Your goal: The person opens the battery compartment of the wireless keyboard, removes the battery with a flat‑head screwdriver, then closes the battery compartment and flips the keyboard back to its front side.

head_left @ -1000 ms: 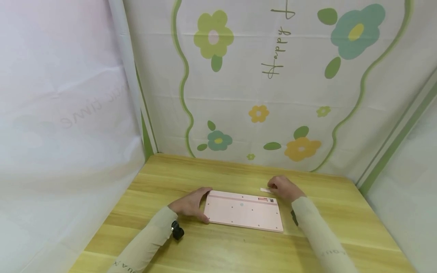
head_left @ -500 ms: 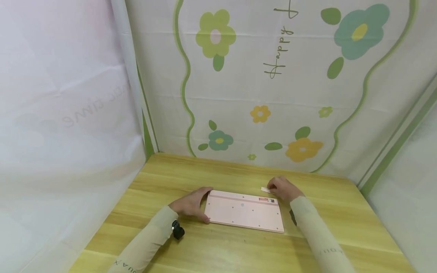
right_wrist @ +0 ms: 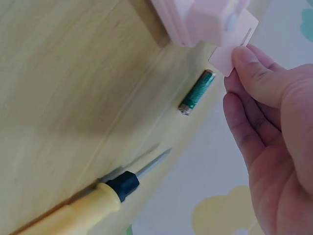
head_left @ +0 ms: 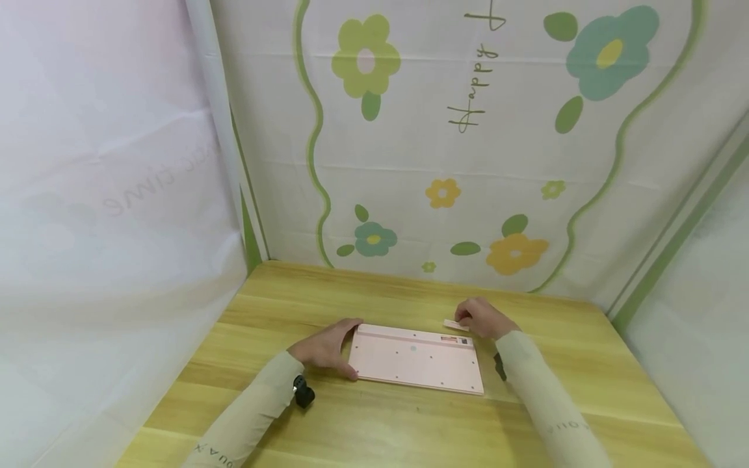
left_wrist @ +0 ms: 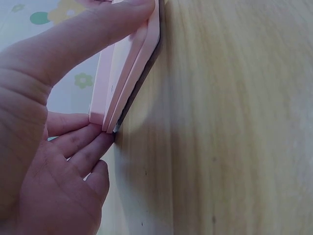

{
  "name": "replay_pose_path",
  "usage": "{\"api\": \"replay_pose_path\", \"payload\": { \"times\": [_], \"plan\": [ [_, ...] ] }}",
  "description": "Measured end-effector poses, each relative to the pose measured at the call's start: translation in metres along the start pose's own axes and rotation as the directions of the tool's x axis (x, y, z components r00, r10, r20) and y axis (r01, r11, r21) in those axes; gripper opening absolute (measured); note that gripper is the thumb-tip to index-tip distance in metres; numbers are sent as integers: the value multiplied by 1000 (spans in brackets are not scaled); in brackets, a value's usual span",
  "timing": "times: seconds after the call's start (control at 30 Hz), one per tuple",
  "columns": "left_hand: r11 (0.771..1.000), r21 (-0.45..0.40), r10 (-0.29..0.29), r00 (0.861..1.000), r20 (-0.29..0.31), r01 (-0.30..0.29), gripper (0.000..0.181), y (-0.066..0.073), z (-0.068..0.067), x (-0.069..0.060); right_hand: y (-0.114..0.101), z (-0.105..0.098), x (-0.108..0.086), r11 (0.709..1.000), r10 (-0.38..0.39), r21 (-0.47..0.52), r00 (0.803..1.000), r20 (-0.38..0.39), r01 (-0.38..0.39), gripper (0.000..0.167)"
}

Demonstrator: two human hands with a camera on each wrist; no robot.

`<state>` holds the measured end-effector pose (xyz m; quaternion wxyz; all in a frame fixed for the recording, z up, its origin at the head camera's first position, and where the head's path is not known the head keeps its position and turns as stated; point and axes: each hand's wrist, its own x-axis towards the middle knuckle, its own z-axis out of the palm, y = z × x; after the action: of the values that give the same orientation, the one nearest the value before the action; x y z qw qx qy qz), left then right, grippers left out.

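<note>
A flat pink panel (head_left: pixel 415 364) lies on the wooden table (head_left: pixel 328 416), its face dotted with small dark spots, a raised bar along the far side, and red and dark marks near the far right corner. The left hand (head_left: pixel 324 348) grips its left end, thumb and fingers spread wide, the thumb at the near corner and the fingers at the far one. The right hand (head_left: pixel 484 318) pinches a small pink plate (right_wrist: pixel 224 59) between thumb and fingers, just beyond the panel's far right corner (whether plate and panel touch, I cannot tell). The right wrist view shows a green battery (right_wrist: pixel 196 92) lying on the table near that hand, and farther off a yellow-handled screwdriver (right_wrist: pixel 105 193) with a black collar. Behind the table hangs a white cloth (head_left: pixel 404 149) printed with flowers. Both arms wear pale sleeves (head_left: pixel 251 403).
</note>
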<state>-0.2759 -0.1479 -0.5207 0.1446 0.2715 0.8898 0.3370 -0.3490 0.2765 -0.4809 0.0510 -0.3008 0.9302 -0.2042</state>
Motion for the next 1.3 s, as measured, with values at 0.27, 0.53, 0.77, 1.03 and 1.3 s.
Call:
{"api": "replay_pose_path", "payload": {
  "times": [0.27,0.53,0.77,1.03,1.3],
  "plan": [
    [1000,9,-3,1000,4,3,126,2,-1,-1,-14,-9,-7,999,-1,52,1000,24,-1,15],
    [1000,4,-2,1000,2,2,127,2,-1,-2,-25,-14,-12,996,6,91,998,62,-11,15],
    [1000,-6,-5,1000,5,5,127,3,-1,-1,-30,-9,-18,996,-5,89,996,93,-4,16],
    [1000,-6,-4,1000,6,4,126,4,-1,-2,-31,-6,-20,997,26,75,994,111,-34,14],
    [1000,-2,-5,1000,4,5,126,4,-1,-2,-31,-5,-22,996,-11,84,994,105,2,15]
  ]
}}
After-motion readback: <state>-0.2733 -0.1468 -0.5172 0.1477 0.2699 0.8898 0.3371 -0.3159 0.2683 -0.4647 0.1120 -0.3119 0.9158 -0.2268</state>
